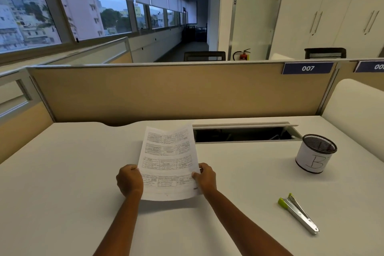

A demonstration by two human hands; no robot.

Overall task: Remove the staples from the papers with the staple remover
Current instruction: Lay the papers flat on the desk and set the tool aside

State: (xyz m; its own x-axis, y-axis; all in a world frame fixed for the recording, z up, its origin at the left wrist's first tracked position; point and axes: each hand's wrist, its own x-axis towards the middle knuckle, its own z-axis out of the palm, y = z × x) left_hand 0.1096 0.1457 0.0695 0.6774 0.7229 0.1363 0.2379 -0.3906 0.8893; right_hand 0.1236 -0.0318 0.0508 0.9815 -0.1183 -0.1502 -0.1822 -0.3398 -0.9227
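two bare forearms reach up from the bottom edge at 6 o'clock, over a white desk [62, 183], to a printed sheet held at the centre of the view. left hand [129, 180] is curled shut round the left edge of the papers [167, 162], thumb hidden behind the page; right hand [205, 176] pinches the right edge, thumb on the printed face and fingers behind. the papers are lifted off the desk and tilted back, their lower edge casting a shadow on the surface beneath, and they carry four rows of boxed text too small to read; no staple can be made out at this size. staple remover [298, 212], a long metal tweezer-style tool with lime-green tips, lies flat on the desk at 4 o'clock from the papers, well apart from both hands and untouched. black mesh pen cup [316, 153], wrapped in a white label hand-marked "b", stands upright at 3 o'clock near the desk's right side. an open cable tray [245, 134] runs along the back of the desk at 1 o'clock, just beside the top right corner of the papers. beyond it rises a tan partition [166, 91] with a blue "007" plate [307, 68] at its upper right
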